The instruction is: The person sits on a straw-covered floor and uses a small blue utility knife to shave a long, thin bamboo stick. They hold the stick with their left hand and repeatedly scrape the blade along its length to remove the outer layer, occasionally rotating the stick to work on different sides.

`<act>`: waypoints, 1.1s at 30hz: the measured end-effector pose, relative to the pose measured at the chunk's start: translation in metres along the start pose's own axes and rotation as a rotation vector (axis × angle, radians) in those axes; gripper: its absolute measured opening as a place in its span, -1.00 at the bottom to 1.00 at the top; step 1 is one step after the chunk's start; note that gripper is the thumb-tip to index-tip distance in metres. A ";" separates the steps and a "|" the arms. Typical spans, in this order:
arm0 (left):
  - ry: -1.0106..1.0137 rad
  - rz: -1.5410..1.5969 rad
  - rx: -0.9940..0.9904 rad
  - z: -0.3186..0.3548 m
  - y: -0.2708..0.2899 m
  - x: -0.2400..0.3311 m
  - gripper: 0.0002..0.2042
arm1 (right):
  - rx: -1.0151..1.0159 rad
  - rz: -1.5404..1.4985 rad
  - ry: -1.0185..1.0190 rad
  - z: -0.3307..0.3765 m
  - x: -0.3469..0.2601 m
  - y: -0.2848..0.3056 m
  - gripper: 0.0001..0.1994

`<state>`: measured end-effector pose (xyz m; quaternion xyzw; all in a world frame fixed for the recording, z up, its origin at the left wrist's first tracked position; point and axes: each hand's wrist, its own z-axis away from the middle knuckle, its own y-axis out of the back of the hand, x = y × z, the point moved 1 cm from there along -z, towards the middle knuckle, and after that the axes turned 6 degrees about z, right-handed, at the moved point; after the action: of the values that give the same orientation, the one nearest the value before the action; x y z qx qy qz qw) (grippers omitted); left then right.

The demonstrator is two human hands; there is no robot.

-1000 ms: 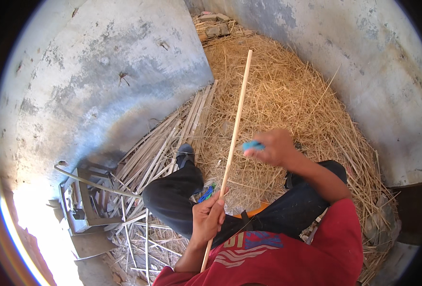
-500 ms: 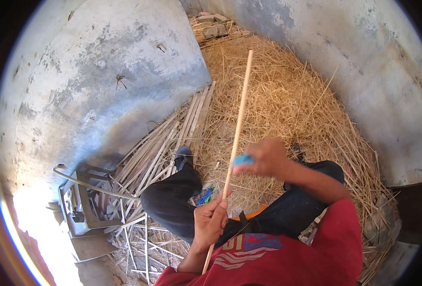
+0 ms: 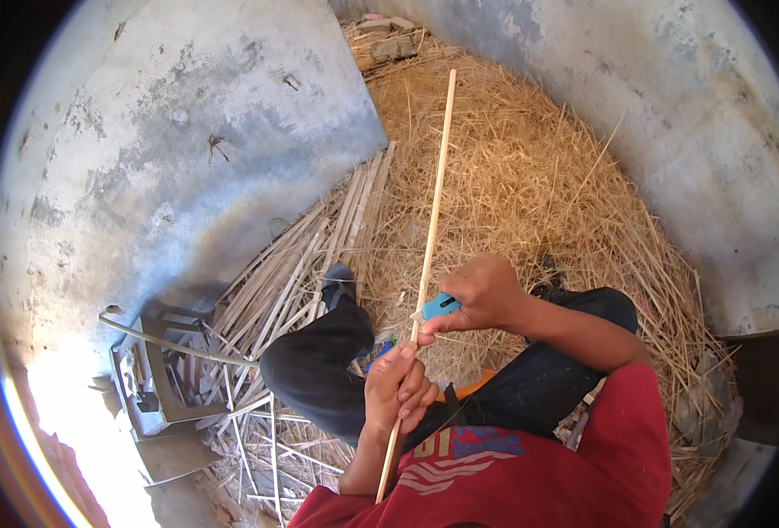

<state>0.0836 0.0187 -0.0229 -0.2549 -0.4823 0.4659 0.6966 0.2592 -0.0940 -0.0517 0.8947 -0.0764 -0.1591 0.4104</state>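
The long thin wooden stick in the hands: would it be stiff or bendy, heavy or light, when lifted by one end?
The stick is very slender for its length, so it probably flexes and sways at the far tip. It looks light: the left hand holds it in a loose grip. Its flat, strip-like look suggests it would not roll easily on the straw.

Long stick (image 3: 431, 211) lying over straw (image 3: 530, 185), split strips (image 3: 310, 264) piled left of it, wall (image 3: 187, 132) behind

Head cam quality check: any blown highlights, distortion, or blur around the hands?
Head view: lower-left corner blown out by sun glare; fisheye bends the walls and darkens the rim; left hand, right hand and long stick are sharp, evenly lit.
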 end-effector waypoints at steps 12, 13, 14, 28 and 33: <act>-0.001 -0.048 -0.010 0.002 0.001 -0.003 -0.70 | 0.018 0.067 0.014 -0.009 0.014 0.011 -0.35; 0.010 -0.062 0.001 0.003 0.000 -0.005 -0.70 | 0.026 0.114 0.030 -0.012 0.026 0.013 -0.36; 0.020 -0.076 0.006 0.004 -0.002 -0.005 -0.70 | -0.004 0.127 -0.190 -0.010 0.043 0.006 -0.37; -0.078 -0.309 0.053 0.010 0.004 -0.006 -0.71 | -0.126 0.095 -0.192 0.001 0.021 0.002 -0.32; -0.153 -0.480 0.078 0.009 0.002 0.001 -0.71 | -0.059 0.064 0.000 0.002 0.004 0.005 -0.34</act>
<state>0.0745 0.0195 -0.0202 -0.0699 -0.5619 0.3235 0.7581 0.2627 -0.0998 -0.0500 0.8793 -0.1002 -0.1479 0.4415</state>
